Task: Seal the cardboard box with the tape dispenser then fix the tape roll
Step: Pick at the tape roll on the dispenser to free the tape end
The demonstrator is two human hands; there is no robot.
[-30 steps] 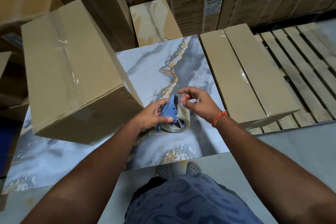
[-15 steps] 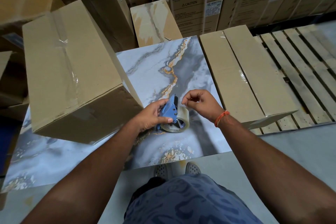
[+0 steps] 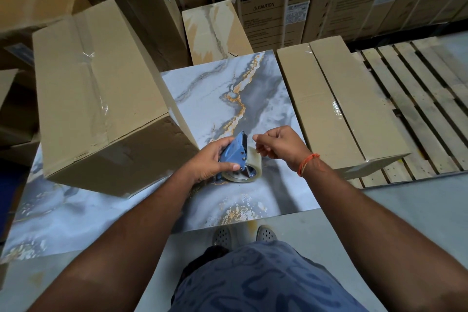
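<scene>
We find cardboard box (image 3: 101, 99) taped on top, sealing apparently done. Left hand (image 3: 210, 159) grips tape dispenser (image 3: 234, 151) w/ roll on marble tabletop (image 3: 217, 99); right hand (image 3: 278, 143) pinched, contents unclear. Roll fix underway.

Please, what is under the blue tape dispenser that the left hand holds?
The blue tape dispenser with its clear tape roll rests on the marble-patterned grey board. The left hand covers its handle side, so what is beneath there stays hidden.
</scene>
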